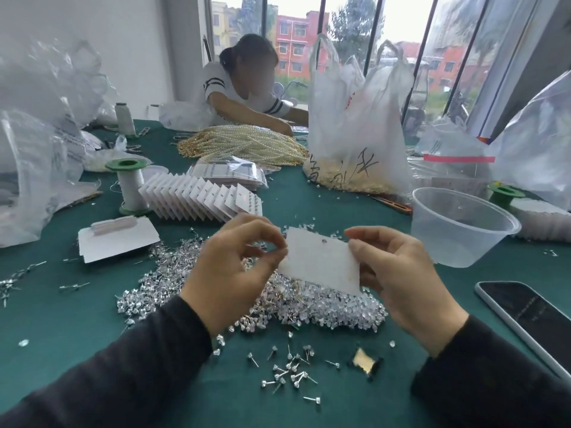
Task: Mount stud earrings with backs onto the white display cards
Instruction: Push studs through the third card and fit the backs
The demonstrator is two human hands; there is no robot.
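1. Loose stud earrings point(290, 373) lie scattered on the green table point(92, 319), nearer than the earring heap point(278, 295).
2. Above the heap, the right hand point(398, 273) grips the right end of a white display card point(321, 261) — tilted, off the table.
3. The left hand point(234, 267) curls thumb and forefinger at the card's left edge; what they pinch is blurred.
4. Beyond the heap — fanned cards point(200, 199); right of it, a clear bowl point(460, 227).

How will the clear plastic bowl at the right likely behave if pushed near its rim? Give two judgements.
The clear plastic bowl looks thin-walled and almost empty, so probably light and slid easily across the green tablecloth. Its base is narrower than its rim, so a high push might tip it.
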